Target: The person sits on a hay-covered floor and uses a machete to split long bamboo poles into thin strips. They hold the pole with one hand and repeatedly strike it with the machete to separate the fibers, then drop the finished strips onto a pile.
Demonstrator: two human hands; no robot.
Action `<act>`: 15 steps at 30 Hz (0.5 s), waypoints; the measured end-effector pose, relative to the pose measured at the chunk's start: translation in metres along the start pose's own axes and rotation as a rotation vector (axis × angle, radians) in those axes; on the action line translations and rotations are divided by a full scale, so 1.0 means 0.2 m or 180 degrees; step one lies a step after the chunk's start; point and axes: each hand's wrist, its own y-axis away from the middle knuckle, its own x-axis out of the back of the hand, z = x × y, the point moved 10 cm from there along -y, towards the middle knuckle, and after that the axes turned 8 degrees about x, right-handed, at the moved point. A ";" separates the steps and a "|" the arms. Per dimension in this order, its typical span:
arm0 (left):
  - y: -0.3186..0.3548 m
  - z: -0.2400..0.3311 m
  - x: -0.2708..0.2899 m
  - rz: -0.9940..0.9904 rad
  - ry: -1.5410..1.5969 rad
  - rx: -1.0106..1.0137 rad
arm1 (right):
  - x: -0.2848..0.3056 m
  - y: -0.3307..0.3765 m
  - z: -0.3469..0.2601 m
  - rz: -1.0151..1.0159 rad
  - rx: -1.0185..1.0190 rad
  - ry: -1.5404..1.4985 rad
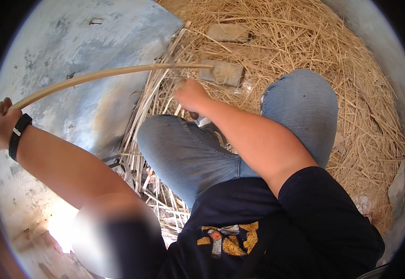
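A long, pale pole that looks like split bamboo runs from the far left to the middle, bowed upward. My left hand, with a dark band on its wrist, is closed around the pole's left end. Toward the other end, my right hand grips a knife. Its blade is smeared by motion and crosses the pole; a dark handle end shows below my fist. The pole's right tip lies over a flat, greyish block, but I cannot tell whether it touches.
Loose straw and shavings cover the floor ahead and to the right. A second block lies farther off. Long, thin strips are heaped beside my bent left knee. A bluish-grey wall stands at the left.
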 end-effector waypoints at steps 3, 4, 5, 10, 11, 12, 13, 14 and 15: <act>0.28 0.13 -0.19 0.0190 -0.1010 0.0101 | -0.10 0.04 -0.25 -0.0058 0.0867 0.0300; 0.29 0.14 -0.18 0.0200 -0.1058 0.0106 | -0.14 0.09 -0.35 -0.0192 0.1063 0.0497; 0.29 0.14 -0.18 0.0194 -0.1083 0.0106 | -0.16 0.12 -0.42 -0.0300 0.1266 0.0687; 0.17 0.12 -0.11 0.0132 -0.1014 -0.0073 | -0.10 0.00 -0.07 0.0159 0.0960 0.0429; 0.17 0.12 -0.12 0.0135 -0.0966 -0.0059 | -0.04 -0.04 0.03 0.0309 0.0738 0.0425; 0.16 0.12 -0.12 0.0139 -0.0946 -0.0043 | 0.03 -0.05 0.12 0.0473 0.0390 0.0523; 0.15 0.11 -0.12 0.0151 -0.0923 -0.0021 | 0.08 -0.06 0.20 0.0636 0.0041 0.0619; 0.16 0.09 -0.12 0.0167 -0.0914 -0.0001 | 0.09 -0.06 0.20 0.0612 -0.0060 0.0577; 0.16 0.09 -0.11 0.0183 -0.0918 0.0013 | 0.09 -0.05 0.20 0.0589 -0.0160 0.0535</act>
